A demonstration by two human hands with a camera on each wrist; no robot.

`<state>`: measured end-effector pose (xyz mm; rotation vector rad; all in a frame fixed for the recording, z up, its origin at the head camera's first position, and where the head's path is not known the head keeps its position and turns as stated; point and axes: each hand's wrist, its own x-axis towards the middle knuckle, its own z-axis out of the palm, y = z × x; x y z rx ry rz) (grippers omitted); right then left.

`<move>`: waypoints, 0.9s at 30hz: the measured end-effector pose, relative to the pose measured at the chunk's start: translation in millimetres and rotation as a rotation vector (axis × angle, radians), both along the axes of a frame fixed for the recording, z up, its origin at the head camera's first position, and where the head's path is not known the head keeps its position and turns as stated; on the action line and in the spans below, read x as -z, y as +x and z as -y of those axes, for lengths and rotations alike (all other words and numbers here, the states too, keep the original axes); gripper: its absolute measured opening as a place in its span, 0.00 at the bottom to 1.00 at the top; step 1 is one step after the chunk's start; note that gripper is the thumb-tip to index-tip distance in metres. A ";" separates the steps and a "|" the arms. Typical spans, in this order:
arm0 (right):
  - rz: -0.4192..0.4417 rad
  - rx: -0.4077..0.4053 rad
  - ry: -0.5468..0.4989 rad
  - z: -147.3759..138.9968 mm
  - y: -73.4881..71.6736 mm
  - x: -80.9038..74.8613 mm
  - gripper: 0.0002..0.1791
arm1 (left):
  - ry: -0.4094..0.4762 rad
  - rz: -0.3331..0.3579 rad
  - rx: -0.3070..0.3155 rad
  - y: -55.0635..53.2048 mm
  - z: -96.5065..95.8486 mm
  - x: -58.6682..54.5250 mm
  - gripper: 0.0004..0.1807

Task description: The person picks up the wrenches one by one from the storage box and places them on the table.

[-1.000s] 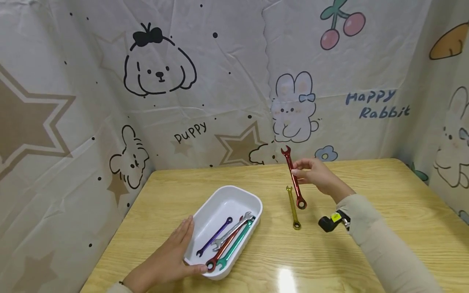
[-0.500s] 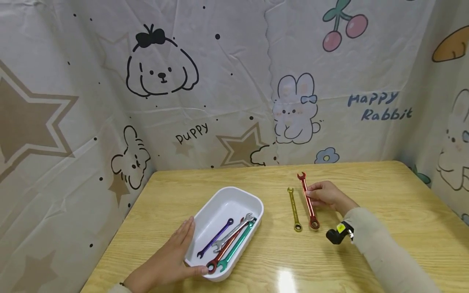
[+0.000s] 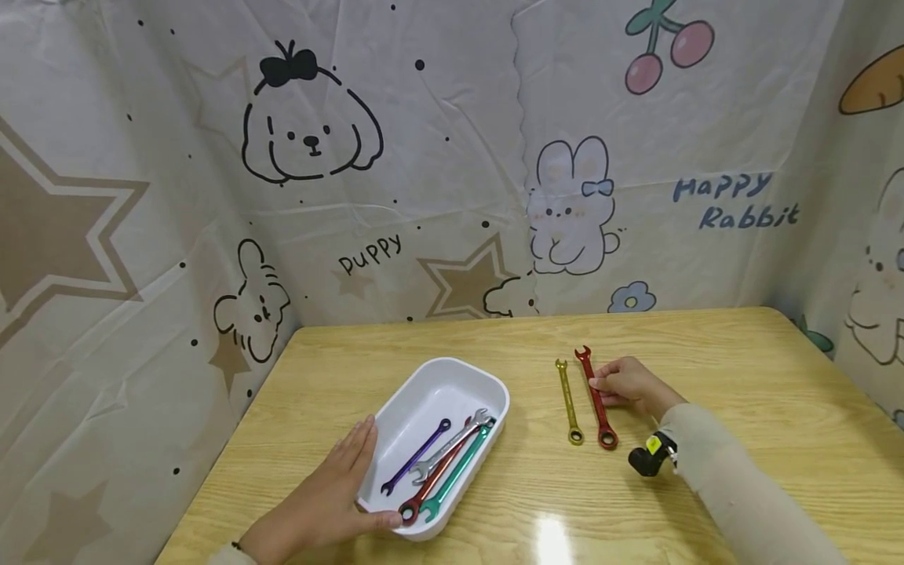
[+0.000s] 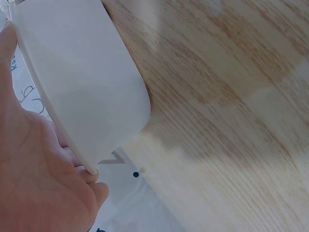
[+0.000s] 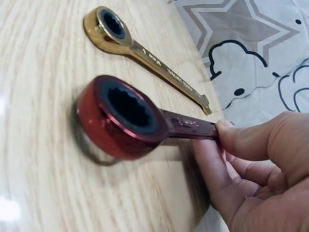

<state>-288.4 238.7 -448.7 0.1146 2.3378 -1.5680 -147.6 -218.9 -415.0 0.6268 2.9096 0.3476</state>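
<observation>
My right hand (image 3: 630,382) pinches a red ratchet combination wrench (image 3: 599,408) by its shank, between thumb and fingers. In the right wrist view the ring end of this red wrench (image 5: 120,118) is close to the wood, with a shadow under it. Left of it, a smaller gold wrench (image 3: 568,400) lies on the table, roughly parallel and apart. My left hand (image 3: 318,486) holds the near left corner of a white plastic tray (image 3: 402,408), thumb at the near rim. Inside the tray are purple (image 3: 417,457), silver (image 3: 450,447), red (image 3: 421,496) and green (image 3: 459,475) wrenches, some overlapping.
The wooden table (image 3: 339,369) meets a printed cloth (image 3: 438,180) at the back and sides. A small black camera (image 3: 646,459) sits on the right wrist, just above the tabletop.
My right hand has brought the red wrench down and to the right, from above the gold wrench to beside it. The left hand and the tray hold their place.
</observation>
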 end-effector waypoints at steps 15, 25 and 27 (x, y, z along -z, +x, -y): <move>-0.070 -0.007 0.224 10.3 -2.7 -2.0 0.06 | 0.016 -0.004 0.006 0.1 0.2 -1.2 0.68; -0.142 -0.056 0.498 15.5 -3.9 -6.6 0.16 | 0.010 0.005 0.011 -0.8 0.8 0.2 0.68; -0.135 -0.049 0.505 15.4 -4.7 -6.1 0.16 | 0.010 0.004 0.010 -0.8 0.7 0.3 0.68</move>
